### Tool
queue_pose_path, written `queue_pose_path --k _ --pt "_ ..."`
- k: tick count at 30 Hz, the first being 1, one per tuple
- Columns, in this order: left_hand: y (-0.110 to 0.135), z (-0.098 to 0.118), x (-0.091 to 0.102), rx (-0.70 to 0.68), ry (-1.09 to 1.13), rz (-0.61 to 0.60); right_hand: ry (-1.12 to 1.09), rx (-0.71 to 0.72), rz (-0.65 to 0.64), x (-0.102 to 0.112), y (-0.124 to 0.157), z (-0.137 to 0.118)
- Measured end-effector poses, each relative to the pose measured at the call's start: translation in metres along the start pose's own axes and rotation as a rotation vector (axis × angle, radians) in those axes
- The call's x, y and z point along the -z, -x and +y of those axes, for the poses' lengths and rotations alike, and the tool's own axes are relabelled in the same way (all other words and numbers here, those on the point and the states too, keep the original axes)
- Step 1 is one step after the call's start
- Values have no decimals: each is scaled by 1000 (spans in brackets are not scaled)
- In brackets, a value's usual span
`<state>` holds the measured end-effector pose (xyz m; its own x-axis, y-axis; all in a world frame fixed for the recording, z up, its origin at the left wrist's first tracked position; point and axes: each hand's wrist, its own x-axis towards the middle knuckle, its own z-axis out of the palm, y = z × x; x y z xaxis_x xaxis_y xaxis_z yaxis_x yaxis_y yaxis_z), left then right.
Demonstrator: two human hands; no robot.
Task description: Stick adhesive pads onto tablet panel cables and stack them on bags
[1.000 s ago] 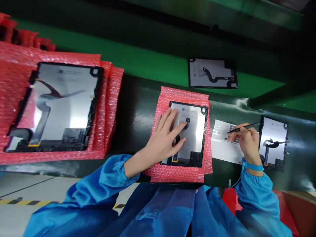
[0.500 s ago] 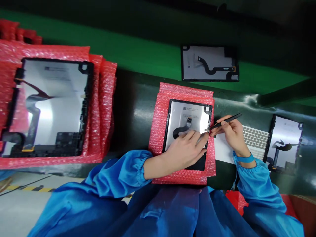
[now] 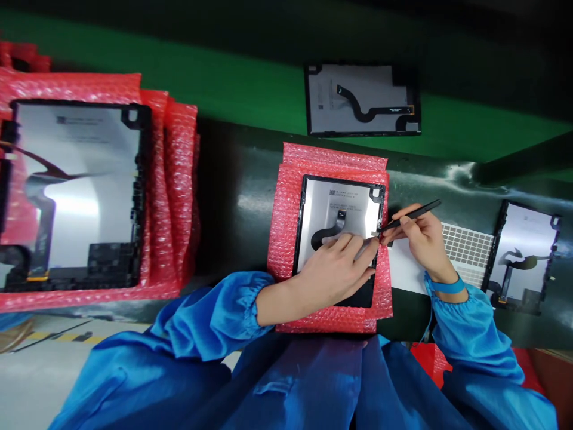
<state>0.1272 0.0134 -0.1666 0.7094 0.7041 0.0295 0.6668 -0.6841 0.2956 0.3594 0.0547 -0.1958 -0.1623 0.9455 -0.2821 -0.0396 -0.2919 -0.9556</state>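
Note:
A display panel (image 3: 340, 209) with a black flex cable lies back-up on a stack of red bubble-wrap sheets (image 3: 286, 233) in front of me. My left hand (image 3: 335, 272) rests flat on the panel's lower half, fingers stretched toward its right edge. My right hand (image 3: 421, 239) pinches black tweezers (image 3: 409, 215), whose tip touches the panel's right edge beside my left fingertips. A small grey piece sits at the tweezer tip; I cannot make out what it is.
A white sheet with a grid of small squares (image 3: 465, 245) lies right of the panel. Another panel (image 3: 523, 257) lies at the far right, one (image 3: 362, 98) on the green shelf behind, and a large one (image 3: 71, 191) on stacked red bubble wrap at the left.
My right hand moved with the tweezers from the white sheet to the panel's right edge. My left hand slid down and right across the panel. Over the last half second both hands stayed nearly still.

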Motion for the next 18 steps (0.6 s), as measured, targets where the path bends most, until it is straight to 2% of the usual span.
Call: queue_pose_path --k 8,11,14,18 --pt "-4 -3 0 -30 -54 -43 14 2 5 -4 -1 -1" --pt "-6 -2 1 -37 -84 -62 28 8 92 -2 0 -7" --pt "-9 -1 2 -14 -100 -86 58 74 230 10 12 -18" --pt "-14 -1 8 -6 -130 -141 125 177 360 40 46 -26"
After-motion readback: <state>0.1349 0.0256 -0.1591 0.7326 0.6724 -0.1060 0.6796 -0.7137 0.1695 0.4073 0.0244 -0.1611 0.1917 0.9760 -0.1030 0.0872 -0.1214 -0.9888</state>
